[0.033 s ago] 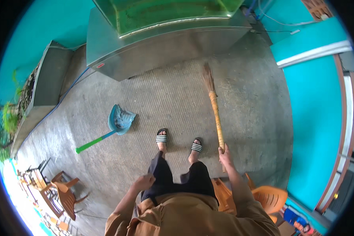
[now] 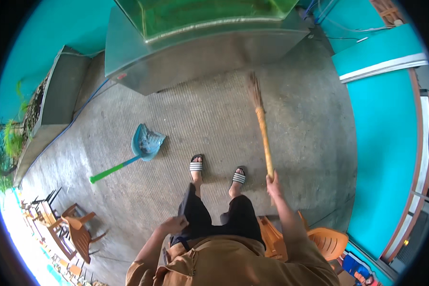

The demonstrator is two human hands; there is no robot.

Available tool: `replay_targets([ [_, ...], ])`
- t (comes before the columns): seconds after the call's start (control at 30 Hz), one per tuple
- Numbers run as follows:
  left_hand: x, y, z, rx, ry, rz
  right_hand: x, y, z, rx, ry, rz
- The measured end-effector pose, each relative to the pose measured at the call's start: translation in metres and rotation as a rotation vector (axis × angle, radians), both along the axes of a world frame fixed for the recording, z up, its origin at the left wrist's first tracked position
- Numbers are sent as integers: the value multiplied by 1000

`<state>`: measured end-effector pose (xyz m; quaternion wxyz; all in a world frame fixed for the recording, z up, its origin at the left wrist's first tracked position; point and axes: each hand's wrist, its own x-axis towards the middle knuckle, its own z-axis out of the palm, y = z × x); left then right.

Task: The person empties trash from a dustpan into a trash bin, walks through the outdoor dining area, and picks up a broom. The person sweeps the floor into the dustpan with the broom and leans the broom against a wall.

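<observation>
My right hand [image 2: 274, 185] is wrapped round the handle of a broom [image 2: 264, 138]. The brown bristles of the broom point away from me, by the concrete floor in front of the metal stand. My left hand [image 2: 175, 224] is closed beside my left thigh, with nothing seen in it. To the left of my feet a blue dustpan [image 2: 148, 143] with a long green and blue handle lies on the floor, apart from both hands. Some grey and pale debris shows inside the pan.
A green-glassed tank [image 2: 209, 16] rests on a metal stand [image 2: 186, 62] ahead. On the left are a long planter [image 2: 64, 90], a blue hose [image 2: 83, 107] and a wooden chair [image 2: 81, 233]. An orange chair [image 2: 330, 240] stands behind my right arm; a turquoise wall [image 2: 383, 157] runs along the right.
The view has shifted slightly. My left hand has dropped a little beside my thigh. The broom stays in my right hand in nearly the same pose, and the dustpan lies where it was.
</observation>
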<state>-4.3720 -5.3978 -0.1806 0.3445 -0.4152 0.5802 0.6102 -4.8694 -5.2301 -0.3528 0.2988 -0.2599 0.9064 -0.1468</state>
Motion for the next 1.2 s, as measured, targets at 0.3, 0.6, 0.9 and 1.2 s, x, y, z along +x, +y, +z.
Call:
replay_targets([
  [0.3, -41, 96, -80, -708, -387, 96, -49, -163, -95, 226, 214, 267],
  [0.6, -33, 95, -116, -705, -486, 288, 29, -312, -167, 3, -228, -25],
  [0.9, -30, 105, -110, -596, -469, 345, 88, -105, -61, 192, -367, 241],
  [1.2, -14, 83, -115, -641, -366, 516, 149, -201, -63, 71, -361, 14],
])
